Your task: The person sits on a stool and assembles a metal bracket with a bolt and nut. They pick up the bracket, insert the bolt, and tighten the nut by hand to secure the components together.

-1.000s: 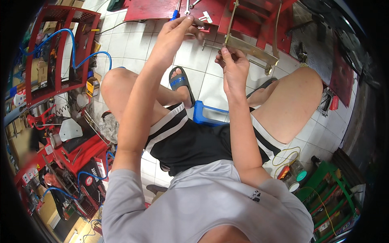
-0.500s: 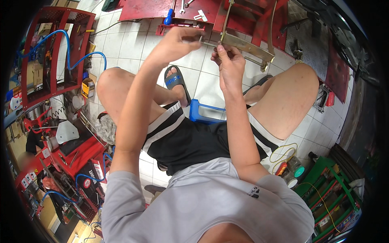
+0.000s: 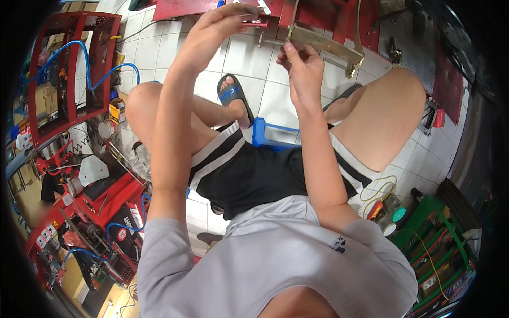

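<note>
I sit on a low blue stool (image 3: 268,133) over a white tiled floor. My left hand (image 3: 222,29) reaches forward with its fingers closed around a small red part (image 3: 254,22) at the edge of a red machine frame (image 3: 318,10). My right hand (image 3: 301,64) pinches the near end of a brass-coloured metal bracket (image 3: 326,45) that runs to the right from the red frame. What small piece sits between the right fingertips is hidden.
A red rack with blue hoses (image 3: 66,66) stands at the left. Red machine parts and tools (image 3: 95,212) crowd the lower left. A green crate (image 3: 440,249) and small cans (image 3: 392,214) sit at the right. My sandalled foot (image 3: 233,95) rests ahead.
Both hands have shifted slightly toward the top of the view, staying on the red part and the bracket. The view has tilted a little lower.
</note>
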Available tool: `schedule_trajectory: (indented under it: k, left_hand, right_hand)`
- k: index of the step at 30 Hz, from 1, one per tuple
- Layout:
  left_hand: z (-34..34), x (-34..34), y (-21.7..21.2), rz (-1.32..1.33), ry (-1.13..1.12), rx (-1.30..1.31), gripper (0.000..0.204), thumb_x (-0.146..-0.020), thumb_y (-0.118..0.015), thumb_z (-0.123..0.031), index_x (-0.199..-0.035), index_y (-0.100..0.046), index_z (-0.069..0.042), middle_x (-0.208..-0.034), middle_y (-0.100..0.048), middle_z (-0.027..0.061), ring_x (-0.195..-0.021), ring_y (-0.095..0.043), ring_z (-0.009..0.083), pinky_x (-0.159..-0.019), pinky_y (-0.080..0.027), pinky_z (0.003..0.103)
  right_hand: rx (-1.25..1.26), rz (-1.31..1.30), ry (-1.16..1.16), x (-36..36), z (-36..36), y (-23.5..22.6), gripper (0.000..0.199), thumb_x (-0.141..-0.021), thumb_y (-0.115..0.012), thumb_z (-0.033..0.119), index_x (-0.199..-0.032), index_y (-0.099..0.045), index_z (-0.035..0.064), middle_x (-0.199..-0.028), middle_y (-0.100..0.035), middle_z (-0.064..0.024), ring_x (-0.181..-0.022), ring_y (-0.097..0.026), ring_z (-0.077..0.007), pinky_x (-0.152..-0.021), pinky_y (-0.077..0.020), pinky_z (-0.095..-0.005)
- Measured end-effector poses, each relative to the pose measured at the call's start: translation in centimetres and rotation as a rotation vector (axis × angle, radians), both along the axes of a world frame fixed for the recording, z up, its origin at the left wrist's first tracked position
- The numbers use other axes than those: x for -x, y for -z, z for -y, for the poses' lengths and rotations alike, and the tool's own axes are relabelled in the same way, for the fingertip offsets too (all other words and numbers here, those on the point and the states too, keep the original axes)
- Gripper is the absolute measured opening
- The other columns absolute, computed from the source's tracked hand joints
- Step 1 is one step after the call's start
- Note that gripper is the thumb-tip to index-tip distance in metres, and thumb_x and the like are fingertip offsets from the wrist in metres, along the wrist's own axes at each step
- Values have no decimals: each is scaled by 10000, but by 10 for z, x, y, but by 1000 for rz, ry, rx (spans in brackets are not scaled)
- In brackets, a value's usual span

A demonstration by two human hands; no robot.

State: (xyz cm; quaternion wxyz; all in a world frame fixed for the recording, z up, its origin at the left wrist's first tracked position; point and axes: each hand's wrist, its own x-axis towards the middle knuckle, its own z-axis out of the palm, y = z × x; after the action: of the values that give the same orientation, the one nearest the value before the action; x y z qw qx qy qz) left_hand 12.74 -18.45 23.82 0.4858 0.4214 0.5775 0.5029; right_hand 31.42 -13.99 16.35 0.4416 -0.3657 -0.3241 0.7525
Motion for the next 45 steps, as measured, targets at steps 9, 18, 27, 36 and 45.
schedule_trajectory:
  k: [9,18,27,36,45]
  left_hand:
    - [-1,5,6,88,-12,-79,264,-862,-595,-165,-1068,-696,-35,-1093,-670,154,-1057,-623,206,-950,-445,274]
    - [-3,-30,15,-282,65,494,611,-976,-346,-575,-910,-613,-29,-744,-661,77,-664,-621,143,-610,-463,280]
    - [1,-9,15,46,-81,-106,337,-923,-560,-221,-1219,-552,-61,-1220,-589,66,-1154,-525,160,-914,-399,288]
    - [-6,-24,11,-18,-168,228,413,-996,-469,-287,-1299,-492,-7,-1230,-595,118,-1168,-542,205,-990,-402,362]
    - [-13,-25,12,-201,33,572,629,-997,-312,-548,-1141,-559,13,-972,-691,128,-852,-680,222,-695,-519,344]
  right_hand:
    - [-17,21,-32,-2,-1,-1,174,-878,-673,75,-981,-618,-54,-871,-627,-96,-736,-615,-173,-684,-539,-303]
    - [-11,27,3,-1,-1,-3,144,-855,-672,37,-948,-635,-66,-796,-618,-79,-681,-622,-164,-622,-551,-287]
    - [21,12,-14,-1,0,-6,178,-891,-668,101,-987,-608,-36,-870,-621,-89,-753,-612,-161,-695,-530,-283]
    - [-127,194,84,-1,4,6,169,-910,-634,152,-854,-602,-4,-714,-575,-38,-601,-534,-119,-548,-446,-259]
    - [-124,235,23,-5,1,15,161,-928,-598,139,-820,-564,25,-705,-517,-12,-581,-457,-83,-526,-388,-241]
